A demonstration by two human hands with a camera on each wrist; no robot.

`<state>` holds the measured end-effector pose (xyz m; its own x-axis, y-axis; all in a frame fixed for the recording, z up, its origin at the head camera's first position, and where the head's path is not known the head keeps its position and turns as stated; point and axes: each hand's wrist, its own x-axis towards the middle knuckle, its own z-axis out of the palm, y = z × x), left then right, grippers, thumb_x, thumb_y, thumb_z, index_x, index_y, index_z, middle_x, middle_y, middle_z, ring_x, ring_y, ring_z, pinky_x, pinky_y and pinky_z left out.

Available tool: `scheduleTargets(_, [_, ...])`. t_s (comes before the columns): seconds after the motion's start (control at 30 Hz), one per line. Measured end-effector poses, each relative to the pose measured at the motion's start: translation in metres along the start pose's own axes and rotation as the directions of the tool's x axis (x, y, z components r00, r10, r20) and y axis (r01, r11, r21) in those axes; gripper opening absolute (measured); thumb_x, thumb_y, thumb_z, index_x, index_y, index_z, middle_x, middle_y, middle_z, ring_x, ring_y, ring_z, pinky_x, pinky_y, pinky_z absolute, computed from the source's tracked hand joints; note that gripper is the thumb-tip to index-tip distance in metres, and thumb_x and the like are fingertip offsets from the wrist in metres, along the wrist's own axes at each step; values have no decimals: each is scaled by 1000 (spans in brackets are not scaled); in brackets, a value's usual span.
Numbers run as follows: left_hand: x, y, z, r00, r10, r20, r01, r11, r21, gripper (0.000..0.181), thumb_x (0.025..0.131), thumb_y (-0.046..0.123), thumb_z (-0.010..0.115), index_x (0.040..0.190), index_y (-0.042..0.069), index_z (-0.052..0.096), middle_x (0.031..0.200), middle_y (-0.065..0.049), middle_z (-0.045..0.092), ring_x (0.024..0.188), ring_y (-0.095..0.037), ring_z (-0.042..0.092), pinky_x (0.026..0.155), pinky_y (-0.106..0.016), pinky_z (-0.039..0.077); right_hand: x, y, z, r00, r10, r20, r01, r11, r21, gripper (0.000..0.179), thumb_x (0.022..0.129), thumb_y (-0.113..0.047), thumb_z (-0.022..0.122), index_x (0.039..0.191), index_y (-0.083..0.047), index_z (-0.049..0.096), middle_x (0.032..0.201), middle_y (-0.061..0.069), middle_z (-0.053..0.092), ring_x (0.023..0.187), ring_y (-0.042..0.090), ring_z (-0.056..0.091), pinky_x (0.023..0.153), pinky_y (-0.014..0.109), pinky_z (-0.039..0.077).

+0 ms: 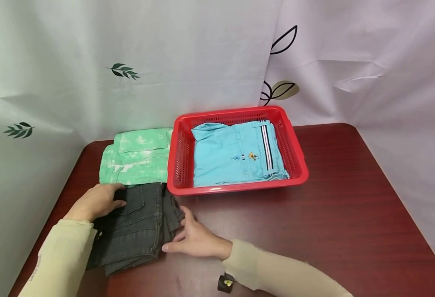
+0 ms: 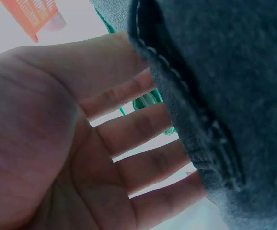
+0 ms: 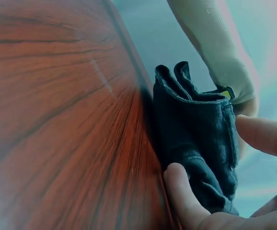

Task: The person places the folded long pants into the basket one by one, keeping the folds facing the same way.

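Dark grey folded jeans (image 1: 135, 231) lie at the left front of the table. My left hand (image 1: 100, 201) holds their left edge, with the thumb over the top in the head view. In the left wrist view the fingers of the left hand (image 2: 129, 139) run behind the denim (image 2: 234, 86), which hides their tips. At the other side of the jeans, my right hand (image 1: 196, 238) has its thumb and fingers spread. The right wrist view shows the jeans (image 3: 196, 139) between its parted thumb and fingers, one finger low beside the tabletop.
A red basket (image 1: 236, 189) holds folded light blue trousers (image 1: 221, 156). Left of it lies a folded green and white garment (image 1: 139, 161), bordering the jeans. All stand on a dark red wooden table (image 1: 343, 214), with a pale patterned curtain (image 1: 202, 53) behind.
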<state>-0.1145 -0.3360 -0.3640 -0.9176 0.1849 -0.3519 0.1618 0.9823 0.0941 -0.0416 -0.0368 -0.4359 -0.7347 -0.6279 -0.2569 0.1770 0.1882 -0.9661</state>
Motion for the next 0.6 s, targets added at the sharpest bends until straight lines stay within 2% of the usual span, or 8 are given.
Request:
scheduleTargets(0.03, [0,0,0,1000,2,0,-2,1000,0,51,87,19,78,125,-9,61,117,-33,63,103,-51,61,80,-59,51,1,-1,1,1000,5,-8,-5,1000,-3,109,83,-23,83,160,-6,8,135,15,47,87,3,65,80,23,52])
scheduleTargets(0.17, [1,-1,-2,1000,15,9,-15,1000,14,49,87,20,79,123,-9,62,115,-33,64,102,-50,62,81,-59,51,4,-4,8,999,21,-31,-20,1000,4,111,80,-23,86,160,-9,10,114,12,62,80,5,65,76,24,52])
scheduleTargets(0.2, [1,-1,-2,1000,17,11,-18,1000,19,49,87,20,79,123,-9,63,115,-33,64,102,-51,62,81,-59,51,5,-4,10,999,19,-44,-19,1000,-1,112,79,-24,87,160,-9,11,113,12,63,79,6,66,77,25,52])
scheduleTargets(0.27, [1,-1,-3,1000,24,14,-24,999,28,50,87,21,79,123,-9,63,115,-33,64,103,-51,62,82,-60,51,7,-6,14,997,18,-72,-20,999,-31,114,78,-29,88,160,-10,12,119,13,64,95,11,67,86,28,52])
scheduleTargets(0.3, [1,-1,-3,1000,26,14,-27,999,30,50,87,21,79,123,-9,63,115,-33,64,103,-51,62,82,-60,51,8,-7,17,996,16,-90,-21,998,-53,114,77,-32,88,160,-10,13,129,14,60,106,15,65,92,31,51])
scheduleTargets(0.37, [2,1,-3,999,29,14,-30,999,33,49,86,20,79,123,-9,63,115,-33,64,101,-51,63,81,-59,51,10,-8,20,993,12,-120,-24,995,-96,115,76,-37,89,160,-9,15,147,16,47,126,20,55,103,37,45])
scheduleTargets(0.43, [2,2,-3,999,32,11,-32,999,35,49,86,20,80,122,-9,64,113,-32,65,99,-49,64,80,-58,52,11,-9,22,990,6,-141,-25,990,-136,116,74,-42,88,159,-8,17,156,16,36,140,23,40,110,39,40])
scheduleTargets(0.6, [2,4,-2,1000,30,2,-30,999,42,48,85,20,81,120,-8,65,112,-30,66,97,-47,64,79,-58,52,13,-8,25,987,6,-160,-32,986,-164,117,73,-42,89,158,-6,18,158,16,32,143,25,36,111,40,38])
